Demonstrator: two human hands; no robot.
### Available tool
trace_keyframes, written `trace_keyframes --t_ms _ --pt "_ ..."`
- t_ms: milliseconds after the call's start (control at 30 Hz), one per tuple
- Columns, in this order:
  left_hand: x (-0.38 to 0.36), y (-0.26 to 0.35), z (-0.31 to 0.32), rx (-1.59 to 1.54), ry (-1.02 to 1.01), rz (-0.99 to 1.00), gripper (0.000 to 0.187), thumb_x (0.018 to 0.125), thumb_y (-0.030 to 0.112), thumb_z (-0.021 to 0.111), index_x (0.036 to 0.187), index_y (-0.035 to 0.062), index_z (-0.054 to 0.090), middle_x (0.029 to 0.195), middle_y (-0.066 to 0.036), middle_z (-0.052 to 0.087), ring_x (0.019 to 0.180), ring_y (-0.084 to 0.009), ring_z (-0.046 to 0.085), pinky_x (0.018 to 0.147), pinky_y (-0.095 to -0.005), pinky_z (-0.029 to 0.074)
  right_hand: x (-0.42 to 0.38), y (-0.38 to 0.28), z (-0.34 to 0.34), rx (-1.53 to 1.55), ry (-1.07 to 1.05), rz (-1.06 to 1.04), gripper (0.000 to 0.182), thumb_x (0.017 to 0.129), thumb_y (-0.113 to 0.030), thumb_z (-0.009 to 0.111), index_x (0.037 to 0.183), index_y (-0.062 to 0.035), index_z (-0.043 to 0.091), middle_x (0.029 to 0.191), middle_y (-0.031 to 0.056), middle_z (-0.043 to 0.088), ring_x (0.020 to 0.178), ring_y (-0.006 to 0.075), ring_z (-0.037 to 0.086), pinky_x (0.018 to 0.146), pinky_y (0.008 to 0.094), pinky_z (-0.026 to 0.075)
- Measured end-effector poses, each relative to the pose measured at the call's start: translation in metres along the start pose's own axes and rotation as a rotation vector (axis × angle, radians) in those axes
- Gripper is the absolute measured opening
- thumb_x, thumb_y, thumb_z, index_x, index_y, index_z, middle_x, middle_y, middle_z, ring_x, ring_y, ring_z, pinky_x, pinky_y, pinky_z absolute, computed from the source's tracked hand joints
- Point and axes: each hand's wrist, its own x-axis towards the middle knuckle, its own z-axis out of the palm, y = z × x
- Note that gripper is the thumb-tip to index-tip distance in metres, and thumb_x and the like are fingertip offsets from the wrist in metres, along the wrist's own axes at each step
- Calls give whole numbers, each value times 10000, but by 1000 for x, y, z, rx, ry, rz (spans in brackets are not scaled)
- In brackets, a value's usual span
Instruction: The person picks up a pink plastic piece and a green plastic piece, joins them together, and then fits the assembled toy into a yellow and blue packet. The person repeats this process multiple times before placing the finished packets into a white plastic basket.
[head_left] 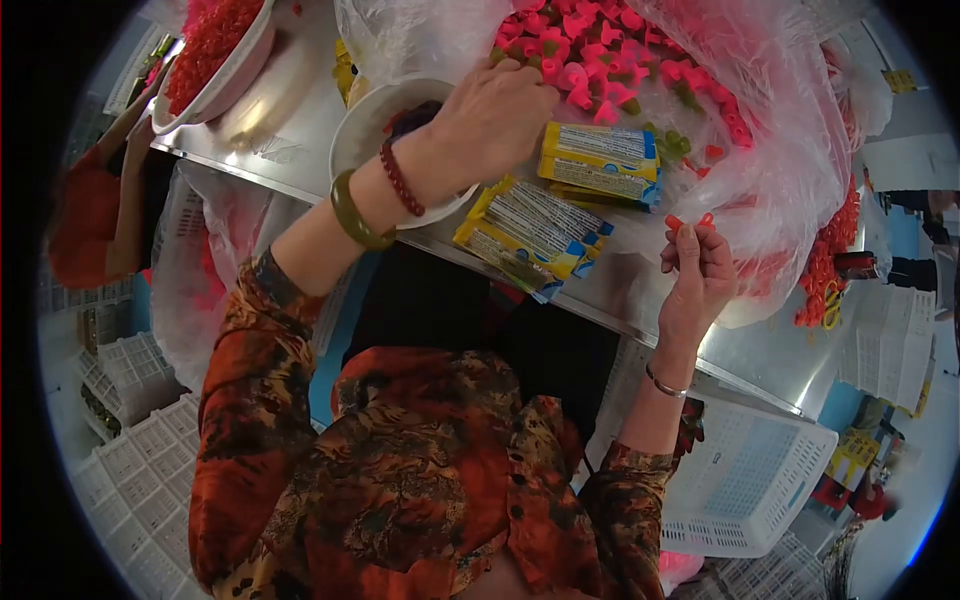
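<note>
My left hand (500, 112), with a beaded bracelet and a green bangle on its wrist, reaches over a white bowl (350, 150) toward the pink plastic pieces (590, 50). Its fingers are curled closed, and whatever they may hold is hidden. My right hand (700, 270) pinches a small red plastic piece (707, 220) between thumb and fingers, just right of the packets. Two stacks of yellow and blue printed packets lie at the table's near edge: the front stack (530, 235) is fanned out, and the rear stack (600, 160) sits beside my left hand.
Clear plastic sheeting (770, 100) surrounds the pink and green pieces on the metal table (290, 140). A white basin (240, 60) of red pieces stands at the back left. White plastic crates (745, 470) are below the table. Another person's arm (125, 200) shows at the left.
</note>
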Motion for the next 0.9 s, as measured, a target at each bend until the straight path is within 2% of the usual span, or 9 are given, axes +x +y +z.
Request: trace_keyframes --t_ms 100,167,267,367,467,567,667,767,900 --pt "16 -27 20 48 -87 -28 198 908 246 636 894 55 689 946 -129 653 950 -345 624 862 -479 477 0 -1 4 18 -18 -17 147 962 -131 706 966 8 657 843 68 704 666 76 593 578 211 463" --pt "26 -33 41 51 -181 -94 197 875 269 676 888 76 711 978 -145 667 1011 -367 620 871 -497 473 -2 1 6 13 -30 -28 149 960 -130 709 961 8 655 846 69 708 664 72 591 573 204 459" --pt "35 -29 58 42 -235 -103 270 888 328 678 929 62 707 960 -156 668 1067 -375 612 874 -505 491 -4 0 6 10 -43 -32 144 958 -125 709 968 9 656 870 77 722 664 67 592 569 196 458" --pt "36 -34 70 -16 -145 -32 334 900 327 670 1057 32 674 1027 -201 644 1020 -378 630 894 -491 498 -7 2 1 1 -59 -27 142 957 -121 709 983 9 658 901 84 734 668 65 597 574 195 461" --pt "37 -41 75 -99 -71 11 383 898 321 668 1150 33 655 1068 -186 647 1019 -379 634 871 -504 505 -8 1 -1 0 -55 -21 141 959 -119 705 996 10 660 919 91 741 672 66 601 576 195 464" --pt "38 -33 55 -244 3 13 388 892 288 691 1177 27 650 1068 -159 644 965 -339 658 820 -459 529 -10 -5 1 14 -44 -35 147 967 -132 697 998 8 662 932 98 745 682 69 604 587 205 472" --pt "21 -6 20 -475 70 93 363 867 162 727 1185 11 639 1038 -133 635 888 -291 665 752 -401 546 -12 -16 8 64 -60 -17 163 976 -151 688 1007 7 665 943 103 747 693 72 607 602 213 479" --pt "-4 24 4 -644 49 75 337 843 34 733 1165 1 636 1016 -118 628 845 -248 653 703 -344 537 -16 -24 19 161 -101 19 178 980 -169 688 1006 6 667 933 96 747 701 75 609 612 217 481" --pt "-28 51 -3 -741 15 73 333 832 -8 731 1151 10 638 1041 -115 617 871 -255 648 716 -342 524 -24 -27 33 166 -150 31 198 973 -184 703 1006 9 678 885 68 737 687 75 606 606 214 469"
